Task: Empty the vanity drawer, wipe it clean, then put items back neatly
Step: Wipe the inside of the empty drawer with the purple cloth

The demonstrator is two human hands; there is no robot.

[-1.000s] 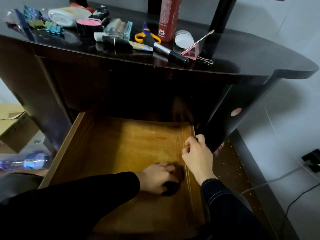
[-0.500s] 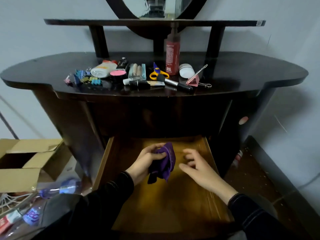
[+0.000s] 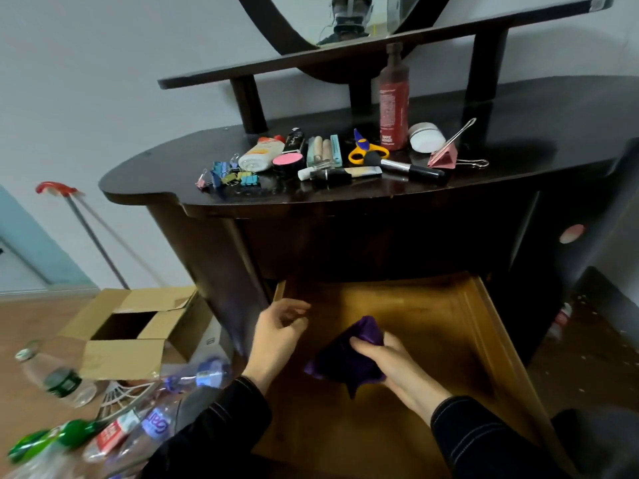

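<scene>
The purple cloth is gripped by the R hand over the drawer floor, approx. mid-drawer. The L hand is held loosely curled w/ nothing in it, by the drawer's left wall. Items are crowded toward the vanity top front edge: binder clips, lotion bottle, pink compact, scissors, red bottle, brush, white jar. A cardboard box & plastic bottles are seen on the floor, left of the vanity.
</scene>
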